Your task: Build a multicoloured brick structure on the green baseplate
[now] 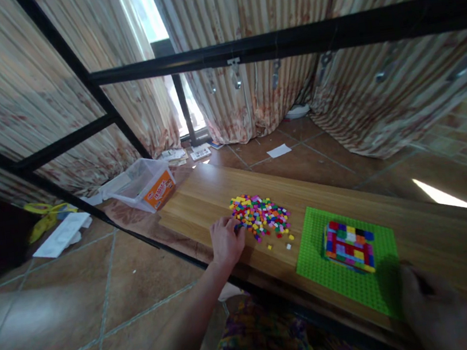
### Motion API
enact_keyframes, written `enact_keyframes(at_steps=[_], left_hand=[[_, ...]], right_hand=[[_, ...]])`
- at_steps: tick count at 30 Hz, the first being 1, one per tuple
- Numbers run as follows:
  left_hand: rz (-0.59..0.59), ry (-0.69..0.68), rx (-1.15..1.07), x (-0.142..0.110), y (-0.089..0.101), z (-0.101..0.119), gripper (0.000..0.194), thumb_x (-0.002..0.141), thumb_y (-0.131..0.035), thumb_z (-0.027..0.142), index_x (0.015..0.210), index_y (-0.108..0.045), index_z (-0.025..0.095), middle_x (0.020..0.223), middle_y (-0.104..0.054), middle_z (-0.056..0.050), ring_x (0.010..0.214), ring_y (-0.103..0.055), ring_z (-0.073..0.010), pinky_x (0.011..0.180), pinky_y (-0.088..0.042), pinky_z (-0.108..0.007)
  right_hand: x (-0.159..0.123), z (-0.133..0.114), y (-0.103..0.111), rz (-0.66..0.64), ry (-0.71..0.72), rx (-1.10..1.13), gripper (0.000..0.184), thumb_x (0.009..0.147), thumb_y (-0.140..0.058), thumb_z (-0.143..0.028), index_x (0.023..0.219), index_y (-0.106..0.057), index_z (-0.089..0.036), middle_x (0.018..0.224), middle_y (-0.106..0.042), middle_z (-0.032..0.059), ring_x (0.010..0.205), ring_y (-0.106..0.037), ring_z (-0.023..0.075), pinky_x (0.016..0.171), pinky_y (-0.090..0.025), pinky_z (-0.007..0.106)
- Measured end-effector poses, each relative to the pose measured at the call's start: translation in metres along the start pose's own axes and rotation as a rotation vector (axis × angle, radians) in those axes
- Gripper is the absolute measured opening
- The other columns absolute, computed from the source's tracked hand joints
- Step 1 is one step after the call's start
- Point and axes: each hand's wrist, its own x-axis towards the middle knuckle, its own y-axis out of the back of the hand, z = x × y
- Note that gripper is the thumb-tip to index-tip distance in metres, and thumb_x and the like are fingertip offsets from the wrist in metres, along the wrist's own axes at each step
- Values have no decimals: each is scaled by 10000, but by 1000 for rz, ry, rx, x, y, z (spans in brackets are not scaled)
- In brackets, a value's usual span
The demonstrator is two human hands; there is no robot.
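My left hand (227,239) is at the left edge of a pile of small coloured toy bricks (260,214), its fingers pinched around a dark blue brick (238,228). To the right of the pile lies a green studded baseplate (310,257). On it stands a low rectangular build of multicoloured bricks (350,246), several layers high, with red in the middle of its top. Beside the baseplate's near right corner is my right hand (437,306), blurred and in shadow, its fingers curled. Whether it holds anything cannot be made out.
The wooden table (423,223) is long and narrow. A few loose bricks lie in front of the pile. A clear plastic bin (141,182) with an orange label stands beyond the left end. Black metal bars (242,51) cross in front of the curtains.
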Motion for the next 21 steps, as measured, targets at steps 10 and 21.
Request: enact_keyframes(at_steps=[10,21], left_hand=[[-42,-79,90,11,-1,8,118,844,-582,280,890,-664,209,966,-635,-81,924,-568,-243,852,-412,-393],[-280,262,-881,8,5,37,106,782,-567,253,721,-596,171,612,-521,36,586,-492,-102,584,-383,-217]], right_hand=[[-1,-5,3,-18,-60,36,444,847,-467,-505,987,-708,-160,910,-703,149,706,-620,257,606,-411,338],[-3,-11,4,-5,-60,82,427,836,-471,-486,984,-705,-161,919,-710,133,739,-630,254,635,-418,326]])
